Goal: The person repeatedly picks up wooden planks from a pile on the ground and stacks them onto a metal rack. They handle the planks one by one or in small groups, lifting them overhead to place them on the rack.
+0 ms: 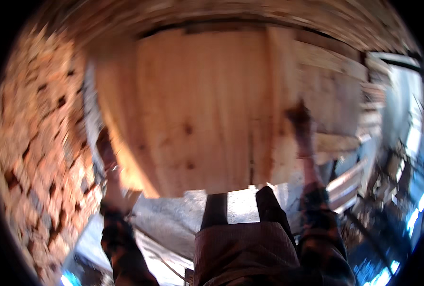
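A large panel of pale wooden boards [197, 109], with dark knots and a raised strip along its right side, stands upright before me and fills the middle of the view. At its left edge my left hand [107, 148] is closed, gripping the side of the panel. My right hand [301, 119] is closed on the right edge, higher up than the left. Motion blurs both hands, and the fingers behind the boards are hidden.
A rough brick wall [43, 143] rises close on the left. More wooden boards [331, 95] stand behind the panel on the right. Scrap wood and slats [347, 183] clutter the right side. Pale ground [243, 207] shows around my legs.
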`<state>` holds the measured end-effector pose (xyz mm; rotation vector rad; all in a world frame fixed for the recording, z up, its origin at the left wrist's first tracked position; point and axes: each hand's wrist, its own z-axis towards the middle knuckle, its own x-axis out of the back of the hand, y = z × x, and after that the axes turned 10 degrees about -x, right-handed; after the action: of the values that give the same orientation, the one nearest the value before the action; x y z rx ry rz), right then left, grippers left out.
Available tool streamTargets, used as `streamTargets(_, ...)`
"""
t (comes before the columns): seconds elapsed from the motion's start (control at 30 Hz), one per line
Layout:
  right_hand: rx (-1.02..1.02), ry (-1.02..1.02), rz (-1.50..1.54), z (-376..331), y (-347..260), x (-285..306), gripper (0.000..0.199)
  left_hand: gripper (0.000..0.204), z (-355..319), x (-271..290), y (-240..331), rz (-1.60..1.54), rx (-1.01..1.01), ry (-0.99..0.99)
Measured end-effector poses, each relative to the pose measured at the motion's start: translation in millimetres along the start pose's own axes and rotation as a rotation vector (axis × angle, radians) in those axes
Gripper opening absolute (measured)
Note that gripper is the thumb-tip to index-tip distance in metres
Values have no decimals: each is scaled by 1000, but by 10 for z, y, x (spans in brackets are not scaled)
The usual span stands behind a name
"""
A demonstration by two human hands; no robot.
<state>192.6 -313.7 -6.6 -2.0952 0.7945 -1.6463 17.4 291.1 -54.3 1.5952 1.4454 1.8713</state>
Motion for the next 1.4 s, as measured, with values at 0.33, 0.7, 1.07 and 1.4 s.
streamTargets(0.33,-298,-5,-261,116,-679,568,100,35,87,292,-548,-39,55,275)
streamTargets(0.7,-124,148,-59,140,-100,241,70,43,272,-5,43,402,20,165)
streamTargets(1.07,-173,-171,240,290,454,1492,71,51,-288,-2705,3777,-254,-385,-431)
streamTargets(1.4,-846,316,393,521,5439,3667,74,78,-2310,-7881,6369,-72,-619,-885)
